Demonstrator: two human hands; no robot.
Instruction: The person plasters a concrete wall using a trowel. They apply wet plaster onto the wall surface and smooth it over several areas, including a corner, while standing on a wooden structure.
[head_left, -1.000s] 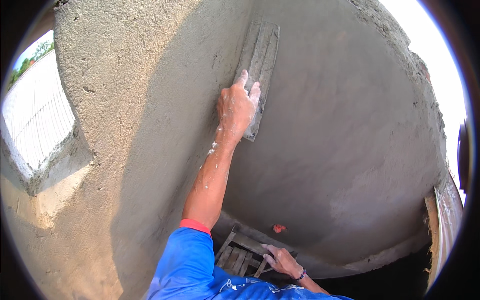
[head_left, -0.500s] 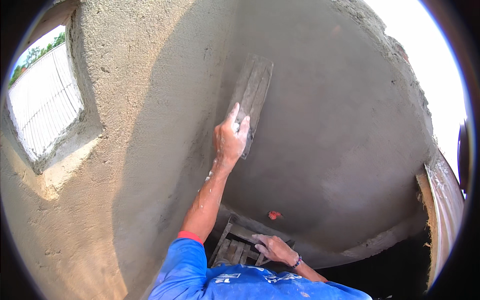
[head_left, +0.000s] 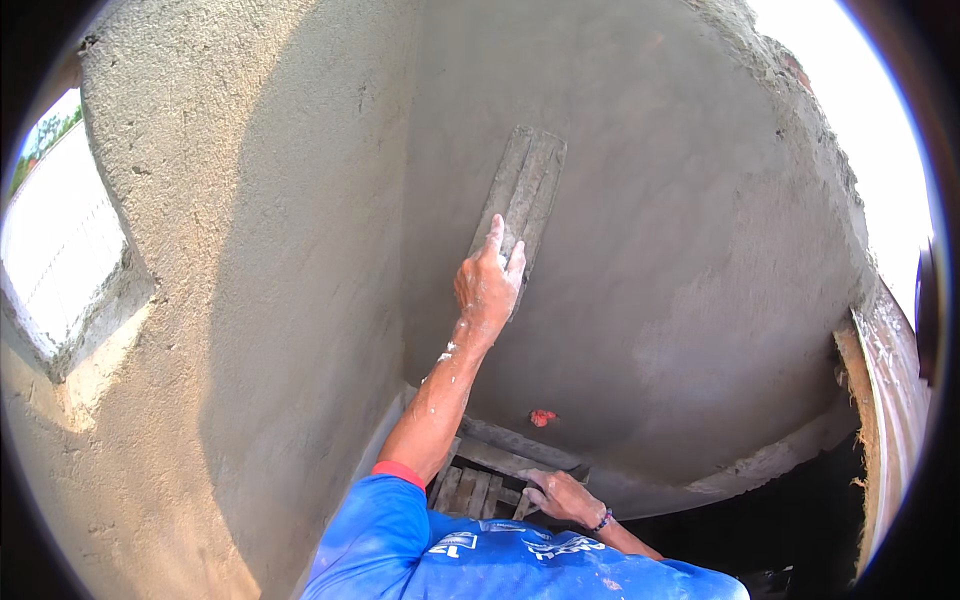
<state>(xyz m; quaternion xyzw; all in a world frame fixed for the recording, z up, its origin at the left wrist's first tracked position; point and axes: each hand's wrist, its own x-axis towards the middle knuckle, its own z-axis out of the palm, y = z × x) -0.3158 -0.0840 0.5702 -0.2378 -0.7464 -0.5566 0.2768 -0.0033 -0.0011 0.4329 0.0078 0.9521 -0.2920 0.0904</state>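
My left hand is wrapped around the handle of a long grey plastering float, its index finger laid along the tool's back. The handle itself is mostly hidden by the hand. The float's face is against the grey plastered wall, tilted with its upper end leaning right. Spots of wet plaster cling to that hand and forearm. Low down, my right hand is beside a wooden frame of slats. Its index finger and thumb are apart, and I see no tool in it; whether it touches the wood I cannot tell.
A rough side wall meets the plastered wall in a corner at left and has a window opening. A small red thing is on the wall low down. A corrugated sheet edges the right side, above a dark area.
My left hand and the float have shifted right, away from the corner, and slightly down. The view has turned a little right. My right hand stays near the wooden frame.
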